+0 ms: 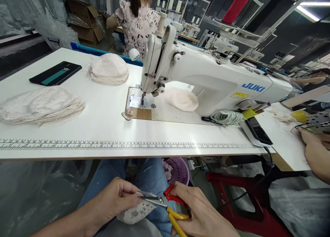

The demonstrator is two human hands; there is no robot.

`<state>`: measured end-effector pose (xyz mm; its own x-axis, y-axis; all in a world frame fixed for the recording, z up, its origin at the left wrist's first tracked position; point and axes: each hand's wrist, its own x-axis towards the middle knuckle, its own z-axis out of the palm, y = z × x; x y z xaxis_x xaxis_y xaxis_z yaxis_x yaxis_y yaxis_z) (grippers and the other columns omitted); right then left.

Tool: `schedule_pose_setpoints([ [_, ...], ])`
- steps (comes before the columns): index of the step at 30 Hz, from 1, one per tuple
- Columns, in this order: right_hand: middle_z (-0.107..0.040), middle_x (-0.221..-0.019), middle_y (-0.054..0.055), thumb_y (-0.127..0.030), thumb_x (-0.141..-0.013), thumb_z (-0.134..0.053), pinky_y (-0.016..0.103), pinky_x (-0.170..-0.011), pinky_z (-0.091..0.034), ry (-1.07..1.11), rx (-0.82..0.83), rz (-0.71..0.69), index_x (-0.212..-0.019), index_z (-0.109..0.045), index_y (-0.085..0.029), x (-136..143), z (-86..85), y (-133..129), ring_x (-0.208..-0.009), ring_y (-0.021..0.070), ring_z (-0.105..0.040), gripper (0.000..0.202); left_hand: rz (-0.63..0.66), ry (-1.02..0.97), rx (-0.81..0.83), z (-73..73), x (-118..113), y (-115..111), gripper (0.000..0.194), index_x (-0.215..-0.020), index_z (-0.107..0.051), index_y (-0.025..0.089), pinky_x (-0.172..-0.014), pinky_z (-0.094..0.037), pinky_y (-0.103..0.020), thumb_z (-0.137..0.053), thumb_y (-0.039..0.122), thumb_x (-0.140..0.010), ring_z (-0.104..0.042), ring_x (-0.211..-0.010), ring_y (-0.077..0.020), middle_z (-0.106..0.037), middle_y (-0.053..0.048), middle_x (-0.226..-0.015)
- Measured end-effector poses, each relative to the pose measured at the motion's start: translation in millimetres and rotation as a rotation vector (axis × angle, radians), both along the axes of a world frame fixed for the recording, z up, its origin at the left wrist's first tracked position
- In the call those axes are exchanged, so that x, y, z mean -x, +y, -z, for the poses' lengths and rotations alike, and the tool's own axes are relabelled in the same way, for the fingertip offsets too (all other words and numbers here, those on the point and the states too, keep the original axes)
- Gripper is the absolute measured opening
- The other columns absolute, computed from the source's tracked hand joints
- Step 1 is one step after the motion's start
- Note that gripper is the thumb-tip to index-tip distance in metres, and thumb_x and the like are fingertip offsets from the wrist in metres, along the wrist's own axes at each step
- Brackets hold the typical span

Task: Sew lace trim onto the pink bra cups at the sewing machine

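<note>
Over the lap, my left hand (pixel 120 197) pinches a small white lace piece (pixel 138 212) between thumb and fingers. My right hand (pixel 197 209) grips scissors (pixel 162 200) with red and yellow handles. Their blades point left and lie against the upper edge of the lace, near my left fingertips. On the table above stands a white sewing machine (pixel 206 72). A pale fabric piece (pixel 183 99) rests under its arm. Stacks of lace pieces (pixel 41 104) and rounded pale pieces (pixel 109 68) sit left of the needle.
A dark phone-like case (pixel 56 73) lies at the table's upper left. The ruler-marked table edge (pixel 154 146) runs above my hands. A purple basket (pixel 179 171) is below it, a red stool (pixel 247 202) at right. A person (pixel 139 27) is beyond the table; another person's arm reaches in at right.
</note>
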<state>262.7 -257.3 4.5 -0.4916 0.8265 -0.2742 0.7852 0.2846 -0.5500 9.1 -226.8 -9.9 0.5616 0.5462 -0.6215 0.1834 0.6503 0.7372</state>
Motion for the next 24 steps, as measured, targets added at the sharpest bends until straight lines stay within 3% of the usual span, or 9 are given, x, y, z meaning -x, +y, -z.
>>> schedule_pose_setpoints([
  [9,-0.057,-0.076,-0.002,-0.045,-0.063,-0.080,0.022,-0.055,-0.031,-0.035,0.040,-0.046,-0.086,-0.060,-0.019,1,5.6,4,-0.065,0.0137,-0.053,0.041,0.000,-0.037,0.031,0.4,1,0,0.044,-0.080,-0.077,0.014,-0.053,-0.030,-0.021,-0.069,0.056,-0.069,-0.035,-0.054,-0.0107,-0.051,0.002,-0.054],
  [13,-0.057,-0.077,-0.003,-0.042,-0.063,-0.081,0.022,-0.053,-0.029,-0.026,0.044,-0.045,-0.086,-0.059,-0.019,1,4.3,3,-0.064,0.0130,-0.053,0.039,-0.013,-0.058,0.048,1.0,0,1,0.043,-0.083,-0.077,0.014,-0.053,-0.031,-0.021,-0.072,0.054,-0.067,-0.037,-0.055,-0.0113,-0.054,0.001,-0.055],
  [18,-0.055,-0.072,-0.004,-0.034,-0.073,-0.074,0.023,-0.051,-0.027,-0.028,0.010,-0.053,-0.080,-0.056,-0.019,1,14.4,-2,-0.059,0.0115,-0.050,0.025,-0.011,-0.060,0.032,4.3,-1,-1,0.044,-0.076,-0.077,0.013,-0.052,-0.028,-0.021,-0.071,0.056,-0.067,-0.035,-0.053,-0.0103,-0.053,0.002,-0.053],
  [21,-0.056,-0.072,-0.003,-0.042,-0.071,-0.075,0.022,-0.052,-0.030,0.006,-0.004,-0.013,-0.078,-0.056,-0.019,0,17.0,-4,-0.060,0.0121,-0.050,0.031,-0.016,-0.058,0.034,6.5,-1,-1,0.046,-0.076,-0.076,0.013,-0.052,-0.028,-0.021,-0.071,0.058,-0.067,-0.038,-0.053,-0.0103,-0.056,0.001,-0.054],
  [24,-0.056,-0.073,-0.002,-0.047,-0.069,-0.075,0.022,-0.054,-0.035,0.079,-0.064,0.073,-0.081,-0.056,-0.019,-7,6.2,-1,-0.061,0.0134,-0.050,0.035,-0.014,-0.049,0.061,5.4,1,0,0.047,-0.084,-0.076,0.013,-0.058,-0.035,-0.022,-0.070,0.058,-0.068,-0.049,-0.060,-0.0133,-0.066,-0.003,-0.066],
])
